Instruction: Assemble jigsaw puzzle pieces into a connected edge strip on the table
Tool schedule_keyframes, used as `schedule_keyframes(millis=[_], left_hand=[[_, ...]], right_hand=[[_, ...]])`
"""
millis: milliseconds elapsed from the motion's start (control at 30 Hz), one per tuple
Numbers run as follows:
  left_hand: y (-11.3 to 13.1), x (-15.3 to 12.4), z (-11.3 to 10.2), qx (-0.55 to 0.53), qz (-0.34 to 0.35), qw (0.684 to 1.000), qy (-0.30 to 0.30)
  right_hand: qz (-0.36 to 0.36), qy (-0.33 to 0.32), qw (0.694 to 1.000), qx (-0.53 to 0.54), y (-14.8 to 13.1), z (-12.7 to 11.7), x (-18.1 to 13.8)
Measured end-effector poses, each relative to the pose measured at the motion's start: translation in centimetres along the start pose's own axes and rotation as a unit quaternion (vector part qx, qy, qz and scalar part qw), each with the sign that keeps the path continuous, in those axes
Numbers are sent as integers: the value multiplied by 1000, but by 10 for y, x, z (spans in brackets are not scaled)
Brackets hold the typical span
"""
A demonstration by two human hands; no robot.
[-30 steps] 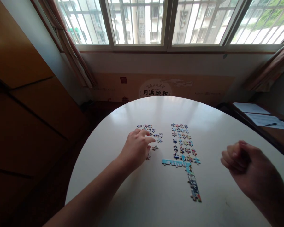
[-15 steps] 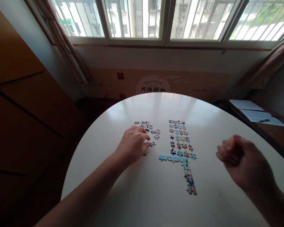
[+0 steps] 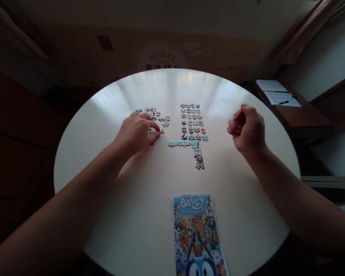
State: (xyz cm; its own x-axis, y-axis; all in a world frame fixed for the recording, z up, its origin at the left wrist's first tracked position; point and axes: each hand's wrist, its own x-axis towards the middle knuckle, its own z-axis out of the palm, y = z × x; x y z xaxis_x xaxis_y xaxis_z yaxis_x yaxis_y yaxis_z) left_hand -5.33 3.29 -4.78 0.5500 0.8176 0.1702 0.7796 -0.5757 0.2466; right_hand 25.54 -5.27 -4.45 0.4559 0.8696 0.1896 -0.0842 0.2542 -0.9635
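My left hand (image 3: 136, 132) reaches over the left side of the white table, its thumb and index finger closed on a small puzzle piece (image 3: 162, 131). Loose puzzle pieces (image 3: 152, 112) lie scattered just beyond its fingers, and some are partly hidden by the hand. To the right, more pieces (image 3: 191, 122) are laid out in rows. Below those rows, a joined puzzle section (image 3: 199, 157) forms a corner with a blue strip on top. My right hand (image 3: 245, 128) is curled into a fist right of the rows, apart from any piece.
A colourful picture sheet (image 3: 199, 234) reading "Bluey" lies at the near side of the round white table (image 3: 132, 234). Off the table's right edge, a brown side table (image 3: 301, 111) bears paper sheets (image 3: 278, 98) and a pen (image 3: 283, 102).
The view has tilted down, bringing the picture sheet into sight and losing the windows. My left thumb and index finger have closed on a puzzle piece. My right hand stays a fist.
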Motion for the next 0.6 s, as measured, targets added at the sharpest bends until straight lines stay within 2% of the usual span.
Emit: schedule_keyframes(millis=[600], left_hand=[[-6, -2, -2, -5, -3, 1000, 5]], right_hand=[[-24, -2, 999, -27, 6, -4, 1]])
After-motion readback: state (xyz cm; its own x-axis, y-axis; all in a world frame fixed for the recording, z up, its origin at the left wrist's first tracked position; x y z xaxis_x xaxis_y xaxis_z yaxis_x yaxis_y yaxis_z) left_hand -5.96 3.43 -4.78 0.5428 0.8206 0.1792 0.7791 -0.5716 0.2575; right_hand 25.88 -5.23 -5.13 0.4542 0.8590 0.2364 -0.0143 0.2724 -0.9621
